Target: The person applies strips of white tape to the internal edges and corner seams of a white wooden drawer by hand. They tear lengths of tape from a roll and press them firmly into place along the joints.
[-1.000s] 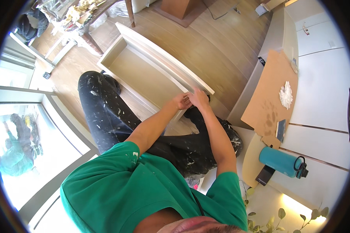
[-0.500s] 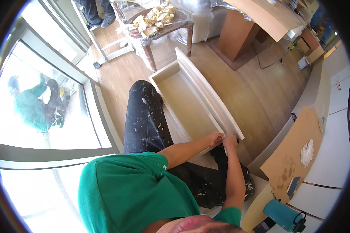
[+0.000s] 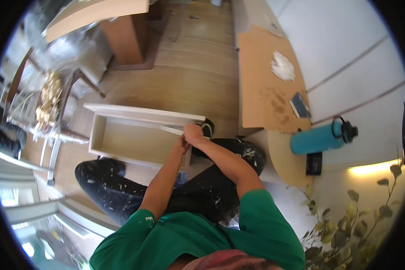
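Note:
A pale wooden drawer [image 3: 139, 139] with a raised long front board [image 3: 144, 111] lies open side up on the floor before my knees. Both hands meet at its right end. My right hand [image 3: 193, 134] is closed at the inner corner by the front board. From it a thin pale strip [image 3: 171, 130] runs left into the drawer; I cannot make out whether it is tape. Just below, my left hand [image 3: 183, 145] is closed too, its fingers touching the right hand. What sits between the left fingers is hidden.
On the right, a low ledge carries a cardboard sheet [image 3: 256, 67] with crumpled white paper [image 3: 282, 66], a sanding block [image 3: 300, 105] and a teal bottle [image 3: 317, 138]. A plastic-covered chair [image 3: 65, 108] with crumpled yellowish paper stands left, and a leafy plant [image 3: 342, 229] lower right.
My view has turned to the right, so the drawer now lies crosswise and the ledge is nearer the middle. My hands stay together at the same end of the drawer.

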Action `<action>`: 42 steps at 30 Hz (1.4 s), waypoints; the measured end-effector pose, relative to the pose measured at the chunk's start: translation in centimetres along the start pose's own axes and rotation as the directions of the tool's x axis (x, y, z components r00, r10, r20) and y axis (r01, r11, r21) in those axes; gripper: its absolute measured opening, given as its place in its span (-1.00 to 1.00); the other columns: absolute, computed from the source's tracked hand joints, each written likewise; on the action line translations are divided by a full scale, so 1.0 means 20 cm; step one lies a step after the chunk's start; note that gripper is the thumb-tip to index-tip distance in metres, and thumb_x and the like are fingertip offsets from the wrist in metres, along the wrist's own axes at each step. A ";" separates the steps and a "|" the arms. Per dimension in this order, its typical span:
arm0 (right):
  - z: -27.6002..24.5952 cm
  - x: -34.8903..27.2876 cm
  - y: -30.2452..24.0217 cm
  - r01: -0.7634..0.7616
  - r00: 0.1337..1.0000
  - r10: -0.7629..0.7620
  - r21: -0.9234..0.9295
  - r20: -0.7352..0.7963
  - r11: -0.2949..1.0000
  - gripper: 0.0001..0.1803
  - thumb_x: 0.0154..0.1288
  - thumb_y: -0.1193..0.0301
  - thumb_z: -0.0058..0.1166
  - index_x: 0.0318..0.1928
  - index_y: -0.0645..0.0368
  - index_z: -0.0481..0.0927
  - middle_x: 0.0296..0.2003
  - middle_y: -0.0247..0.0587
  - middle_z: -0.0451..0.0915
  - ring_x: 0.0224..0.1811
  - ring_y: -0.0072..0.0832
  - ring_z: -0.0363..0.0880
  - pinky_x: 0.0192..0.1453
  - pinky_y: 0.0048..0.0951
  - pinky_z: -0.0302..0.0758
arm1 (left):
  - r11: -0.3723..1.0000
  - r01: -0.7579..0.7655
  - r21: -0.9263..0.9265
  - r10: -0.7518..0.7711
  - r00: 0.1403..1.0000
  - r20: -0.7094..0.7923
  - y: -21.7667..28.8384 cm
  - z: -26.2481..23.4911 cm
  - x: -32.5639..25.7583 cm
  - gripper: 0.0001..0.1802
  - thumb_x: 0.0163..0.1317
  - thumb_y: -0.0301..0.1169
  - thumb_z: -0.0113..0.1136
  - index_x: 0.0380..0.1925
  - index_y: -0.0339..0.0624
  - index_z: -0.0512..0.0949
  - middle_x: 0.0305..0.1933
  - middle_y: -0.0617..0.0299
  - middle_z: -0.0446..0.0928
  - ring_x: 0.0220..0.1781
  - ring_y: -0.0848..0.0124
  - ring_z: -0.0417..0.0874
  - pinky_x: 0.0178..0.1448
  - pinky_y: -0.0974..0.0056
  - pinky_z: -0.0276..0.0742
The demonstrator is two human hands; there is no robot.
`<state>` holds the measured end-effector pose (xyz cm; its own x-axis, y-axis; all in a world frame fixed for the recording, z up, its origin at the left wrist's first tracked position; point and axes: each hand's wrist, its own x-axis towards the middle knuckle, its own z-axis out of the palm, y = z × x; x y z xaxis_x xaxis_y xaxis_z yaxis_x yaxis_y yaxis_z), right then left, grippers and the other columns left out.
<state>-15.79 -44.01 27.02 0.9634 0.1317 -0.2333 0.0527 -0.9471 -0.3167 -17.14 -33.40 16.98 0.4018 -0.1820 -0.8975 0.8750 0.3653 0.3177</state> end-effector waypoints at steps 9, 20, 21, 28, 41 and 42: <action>-0.32 0.07 -0.42 0.299 0.896 -0.311 -0.088 -0.317 0.950 -0.85 0.09 0.45 0.13 -0.42 0.29 0.70 -0.19 0.06 0.59 -0.07 -0.11 0.63 -0.09 -0.14 0.65 | 0.753 -0.653 0.082 0.588 0.724 0.361 0.08 -0.37 0.35 -0.67 0.49 -0.21 -0.01 0.10 -0.12 0.51 0.21 0.13 0.57 0.12 0.20 0.68 0.17 0.07 0.66; -1.44 -0.23 0.62 -0.007 0.571 0.320 0.384 -0.757 0.923 -0.78 0.27 0.50 0.09 -0.09 0.30 0.58 -0.14 0.03 0.52 -0.09 -0.12 0.52 0.01 -0.16 0.48 | 0.772 0.290 -0.566 0.132 0.798 0.588 0.27 -0.14 -0.12 -0.51 0.57 -0.35 -0.15 0.34 -0.48 0.19 0.42 -0.18 0.31 0.39 -0.04 0.44 0.49 0.09 0.47; -1.44 -0.26 0.72 -0.088 0.582 0.261 0.260 -0.770 0.962 -0.69 0.27 0.52 0.09 0.02 0.30 0.56 -0.08 0.05 0.51 -0.06 -0.08 0.51 0.04 -0.14 0.48 | 0.785 0.278 -0.554 0.158 0.774 0.613 0.28 -0.14 -0.13 -0.49 0.57 -0.35 -0.16 0.36 -0.49 0.15 0.44 -0.19 0.27 0.39 -0.06 0.43 0.50 0.10 0.45; -1.35 -0.39 0.38 -0.282 0.439 -0.088 -0.230 -0.894 0.932 -0.44 0.22 0.46 0.23 0.26 0.22 0.51 0.02 0.13 0.56 0.06 0.01 0.54 0.16 -0.13 0.46 | 0.630 0.405 -0.662 0.074 0.818 0.571 0.27 -0.22 -0.27 -0.25 0.57 -0.14 -0.20 0.55 -0.14 -0.25 0.53 -0.25 0.08 0.41 -0.19 0.39 0.36 -0.02 0.57; -0.14 0.09 0.06 -0.282 0.959 0.252 0.503 0.128 0.817 -0.38 0.05 -0.10 0.37 -0.27 0.31 0.73 -0.33 0.04 0.74 -0.21 -0.21 0.74 -0.08 -0.25 0.59 | 0.716 0.402 -0.571 0.135 0.723 0.678 0.30 -0.21 -0.31 -0.31 0.56 -0.01 -0.30 0.57 0.10 -0.16 0.57 -0.16 -0.02 0.51 -0.13 0.26 0.21 0.07 0.69; -0.12 0.11 0.07 -0.318 0.947 0.290 0.559 0.142 0.766 -0.38 0.04 -0.11 0.37 -0.31 0.30 0.73 -0.34 0.03 0.74 -0.22 -0.21 0.74 -0.09 -0.25 0.59 | 0.720 0.403 -0.565 0.143 0.711 0.689 0.31 -0.21 -0.30 -0.32 0.56 -0.02 -0.30 0.57 0.11 -0.15 0.57 -0.15 -0.01 0.51 -0.12 0.26 0.21 0.07 0.69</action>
<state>-13.05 -45.78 28.20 0.8900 -0.1082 -0.4429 -0.4129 -0.6034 -0.6822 -15.18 -26.13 23.04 0.5970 -0.7056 -0.3817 0.6389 0.7059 -0.3057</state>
